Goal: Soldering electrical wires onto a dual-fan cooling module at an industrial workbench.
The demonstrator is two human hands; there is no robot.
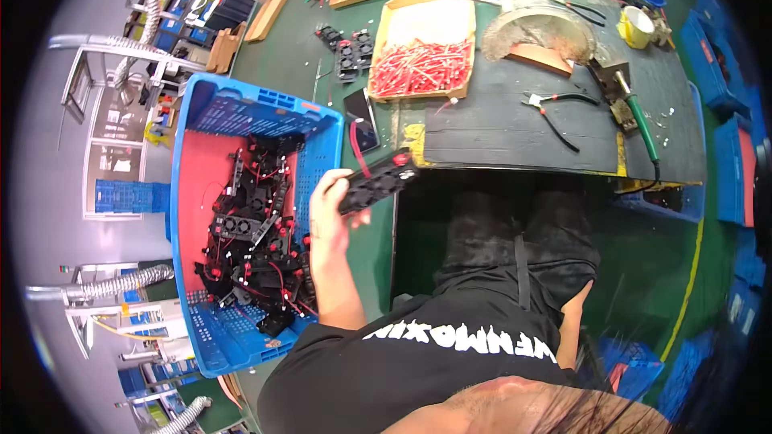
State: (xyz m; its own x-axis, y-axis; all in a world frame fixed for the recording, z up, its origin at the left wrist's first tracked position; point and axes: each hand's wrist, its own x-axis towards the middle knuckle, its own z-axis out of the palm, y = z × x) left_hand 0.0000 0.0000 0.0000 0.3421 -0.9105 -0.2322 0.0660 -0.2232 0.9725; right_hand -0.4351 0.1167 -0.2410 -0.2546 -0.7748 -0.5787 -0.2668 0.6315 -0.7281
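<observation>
My left hand (331, 207) is closed on one end of a black dual-fan module (376, 187), held tilted above the gap between a blue crate and the workbench. A red wire runs up from the module, and a red piece shows near its far end. Just left of that hand, the blue crate (195, 217) holds a jumble of similar black fan modules (256, 229) with red wires, on a pink lining. Of my right arm (572, 325) only a stretch shows, hanging beside my thigh; its hand is out of sight.
On the bench (515, 141) lie a cardboard tray (426, 16) of red wires, pliers (555, 108), a green-handled soldering iron (641, 124), a phone (363, 119) and other fan modules (351, 56). A fume duct (535, 24) stands behind. Blue crates (736, 169) line the right.
</observation>
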